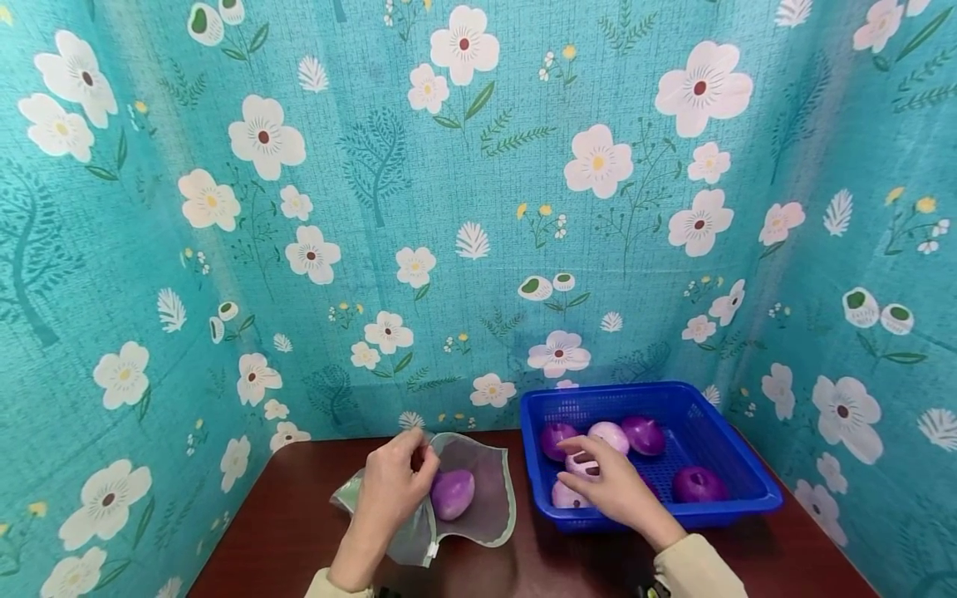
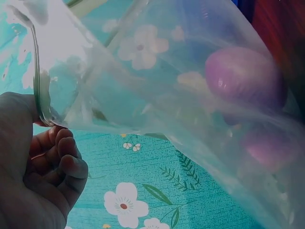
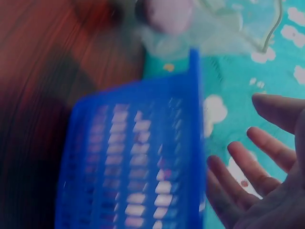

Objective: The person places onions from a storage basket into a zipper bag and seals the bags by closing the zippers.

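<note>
My left hand [image 1: 392, 486] pinches the rim of a clear zip bag [image 1: 493, 494] between thumb and fingertips. A purple onion [image 1: 453, 495] lies in the bag, seen through its film as a pinkish round shape [image 2: 245, 78] in the left wrist view. On the right, my right hand [image 1: 616, 486] hovers over the near left part of a blue plastic basket [image 1: 748, 503], fingers spread and nothing between them. Several onions sit in the basket, among them a pale one [image 1: 609, 435] and a dark purple one [image 1: 699, 484]. My right hand partly covers some of them.
Both bag and basket rest on a dark red-brown table [image 1: 292, 515]. A teal flowered cloth [image 1: 449, 249] hangs behind and on both sides. The bag's white zip slider [image 1: 432, 549] is at its near corner.
</note>
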Available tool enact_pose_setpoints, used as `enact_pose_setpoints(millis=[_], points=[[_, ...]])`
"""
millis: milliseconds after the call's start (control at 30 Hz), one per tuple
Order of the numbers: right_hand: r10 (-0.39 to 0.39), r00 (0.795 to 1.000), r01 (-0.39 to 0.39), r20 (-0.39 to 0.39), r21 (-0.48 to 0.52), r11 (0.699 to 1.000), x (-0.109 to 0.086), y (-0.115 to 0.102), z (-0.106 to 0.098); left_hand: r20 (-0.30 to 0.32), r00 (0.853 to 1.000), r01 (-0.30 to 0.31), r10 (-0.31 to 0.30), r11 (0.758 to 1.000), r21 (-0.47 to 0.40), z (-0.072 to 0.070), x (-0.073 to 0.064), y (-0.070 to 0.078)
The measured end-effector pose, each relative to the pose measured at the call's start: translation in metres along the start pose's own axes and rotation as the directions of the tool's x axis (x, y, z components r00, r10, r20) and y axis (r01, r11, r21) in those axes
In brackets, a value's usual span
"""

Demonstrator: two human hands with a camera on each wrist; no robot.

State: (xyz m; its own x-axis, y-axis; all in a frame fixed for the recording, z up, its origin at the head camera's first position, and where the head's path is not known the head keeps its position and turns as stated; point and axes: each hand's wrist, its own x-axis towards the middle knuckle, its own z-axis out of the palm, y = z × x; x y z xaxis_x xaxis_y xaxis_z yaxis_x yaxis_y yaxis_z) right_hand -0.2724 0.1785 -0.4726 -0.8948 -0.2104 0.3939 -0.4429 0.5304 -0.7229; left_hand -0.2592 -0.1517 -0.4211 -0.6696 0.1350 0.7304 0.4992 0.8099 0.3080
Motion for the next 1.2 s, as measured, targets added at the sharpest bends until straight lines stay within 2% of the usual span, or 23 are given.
enact_pose_setpoints(millis=[233,500,633,900,1200], points=[[0.090,0.996,-0.088,0.006,-0.161,0.983,-0.001,0.023,-0.006,0.007,1.000,0.016,-0.016,1.000,0.004,-0.002,0.000,0.000],[0.144,0.988,-0.135,0.049,-0.154,0.979,0.000,0.031,-0.008,0.008,1.000,0.010,-0.010,1.000,-0.008,-0.002,0.001,0.000],[0.144,0.987,-0.131,0.071,-0.162,0.978,0.002,0.034,-0.006,0.010,1.000,0.016,-0.016,1.000,-0.012,-0.002,0.000,-0.002],[0.120,0.986,-0.097,0.118,-0.187,0.977,0.005,0.039,-0.003,0.019,0.999,0.030,-0.030,0.999,-0.010,-0.001,-0.001,-0.003],[0.010,0.978,0.035,0.208,-0.212,0.977,0.010,0.043,-0.002,0.017,0.999,0.031,-0.031,1.000,-0.004,0.000,0.000,-0.001]])
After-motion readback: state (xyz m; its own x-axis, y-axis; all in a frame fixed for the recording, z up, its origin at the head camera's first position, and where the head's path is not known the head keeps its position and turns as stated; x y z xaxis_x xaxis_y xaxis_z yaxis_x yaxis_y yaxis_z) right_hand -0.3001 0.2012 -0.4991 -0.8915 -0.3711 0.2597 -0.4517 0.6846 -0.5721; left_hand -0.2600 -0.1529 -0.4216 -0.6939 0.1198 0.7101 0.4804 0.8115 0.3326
